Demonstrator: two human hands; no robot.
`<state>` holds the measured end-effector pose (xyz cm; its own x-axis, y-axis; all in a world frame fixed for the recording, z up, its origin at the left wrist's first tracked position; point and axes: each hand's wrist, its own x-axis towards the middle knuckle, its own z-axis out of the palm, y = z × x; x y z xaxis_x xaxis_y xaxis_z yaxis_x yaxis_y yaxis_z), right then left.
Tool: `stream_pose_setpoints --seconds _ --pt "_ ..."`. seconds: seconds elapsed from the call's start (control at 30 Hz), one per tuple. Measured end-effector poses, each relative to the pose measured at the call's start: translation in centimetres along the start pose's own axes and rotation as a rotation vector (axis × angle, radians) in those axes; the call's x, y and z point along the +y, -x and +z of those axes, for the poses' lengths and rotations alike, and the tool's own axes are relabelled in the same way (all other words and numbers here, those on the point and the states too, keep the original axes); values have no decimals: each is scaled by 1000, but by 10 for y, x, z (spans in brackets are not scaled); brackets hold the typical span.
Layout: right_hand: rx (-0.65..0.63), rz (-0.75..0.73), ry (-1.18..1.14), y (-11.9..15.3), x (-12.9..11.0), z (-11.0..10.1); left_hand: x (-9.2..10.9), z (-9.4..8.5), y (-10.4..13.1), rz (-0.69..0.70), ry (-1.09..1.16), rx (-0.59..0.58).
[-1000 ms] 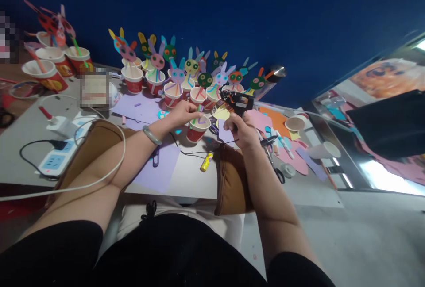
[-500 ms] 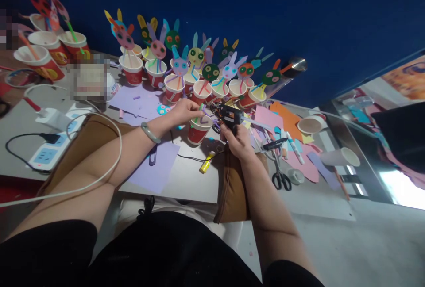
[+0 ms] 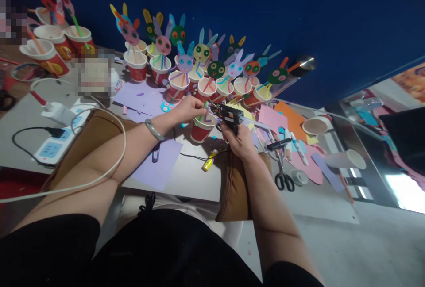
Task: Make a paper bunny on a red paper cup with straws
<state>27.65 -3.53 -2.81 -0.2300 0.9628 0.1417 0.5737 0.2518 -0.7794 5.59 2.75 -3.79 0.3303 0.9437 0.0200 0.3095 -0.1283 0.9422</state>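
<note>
A red and white paper cup (image 3: 200, 133) stands on the table in front of me, with green and purple strips at its rim. My left hand (image 3: 191, 109) pinches the green strip (image 3: 206, 105) at the cup's upper edge. In my right hand (image 3: 239, 139) is a black glue gun (image 3: 232, 116), gripped by its handle, with a pale glue stick (image 3: 254, 122) out of its back. Its front end points left toward the strips over the cup; whether it touches them I cannot tell.
Several cups with paper rabbit heads (image 3: 185, 63) stand behind. A power strip (image 3: 49, 149) and white cable lie left. Scissors (image 3: 284, 181), markers (image 3: 299, 149) and coloured paper (image 3: 290, 121) are on the right. A yellow glue stick (image 3: 209, 161) lies near the front edge.
The whole view has shifted slightly, so things appear a little farther right. Both hands keep nearly the same pose at the cup, still holding the strip and the glue gun.
</note>
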Motion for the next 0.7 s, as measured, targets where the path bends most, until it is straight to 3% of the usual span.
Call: stream_pose_setpoints --seconds 0.7 --pt "-13 -8 80 -1 4 -1 -2 -1 -2 -10 -35 3"
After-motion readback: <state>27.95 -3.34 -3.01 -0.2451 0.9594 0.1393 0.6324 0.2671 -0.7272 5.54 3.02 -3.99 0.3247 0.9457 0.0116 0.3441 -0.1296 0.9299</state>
